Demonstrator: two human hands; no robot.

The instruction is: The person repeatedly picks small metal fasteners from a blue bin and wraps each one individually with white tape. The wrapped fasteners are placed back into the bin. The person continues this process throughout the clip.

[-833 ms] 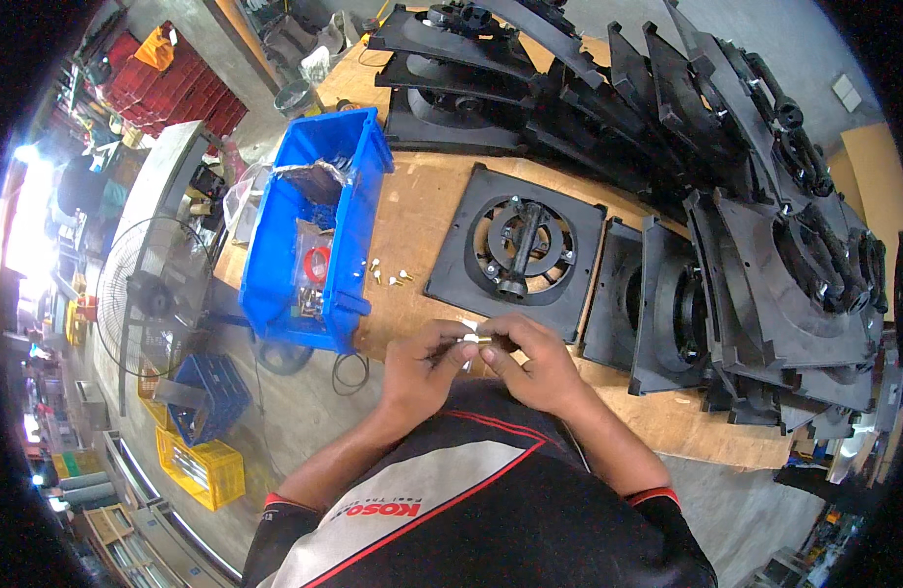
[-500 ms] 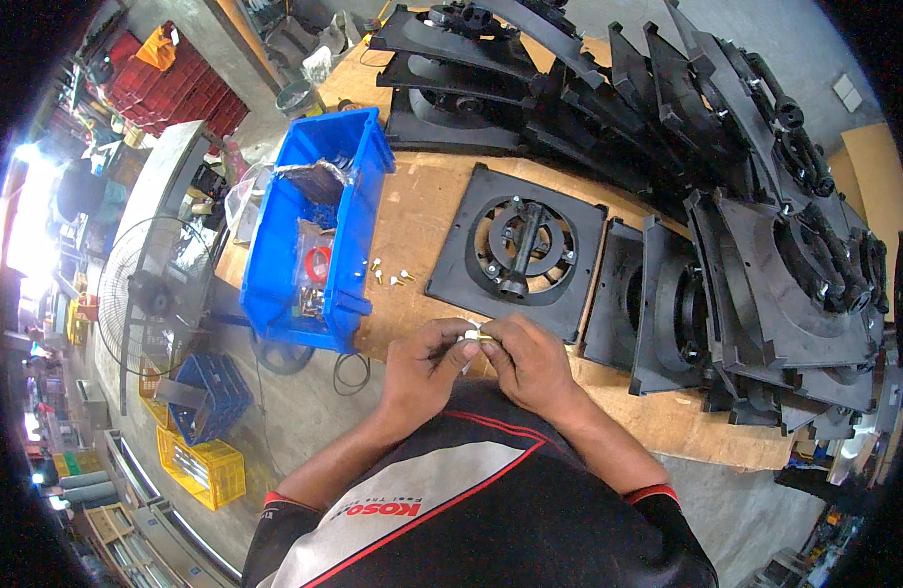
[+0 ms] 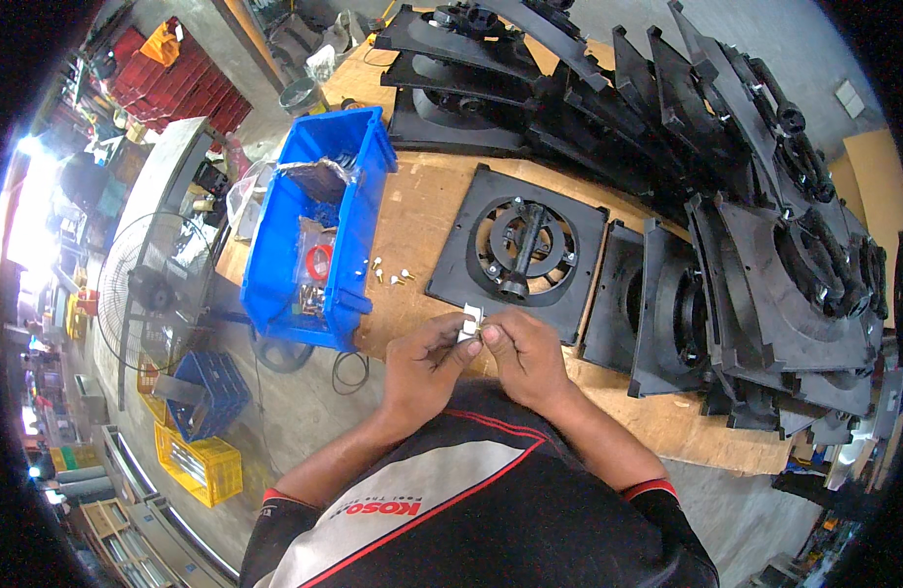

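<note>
My left hand (image 3: 423,357) pinches a small white roll of what looks like thread tape (image 3: 470,320) between thumb and fingers. Close beside it, my right hand (image 3: 526,357) is closed on a small brass fitting, mostly hidden by the fingertips. The hands nearly touch, in front of my body at the table's near edge. Several little brass fittings with white ends (image 3: 395,279) lie loose on the wood. Just beyond my hands, a square black metal plate with a round burner (image 3: 515,245) rests flat.
A blue bin (image 3: 366,220) holding small parts and a red ring stands left on the wooden table (image 3: 417,196). Black plates with burners (image 3: 765,265) are stacked along the right and back. A fan (image 3: 150,291) and a yellow crate (image 3: 201,468) are on the left.
The white roll has turned and lifted between my fingers, so more of it shows. My right thumb and fingers have shifted around the fitting.
</note>
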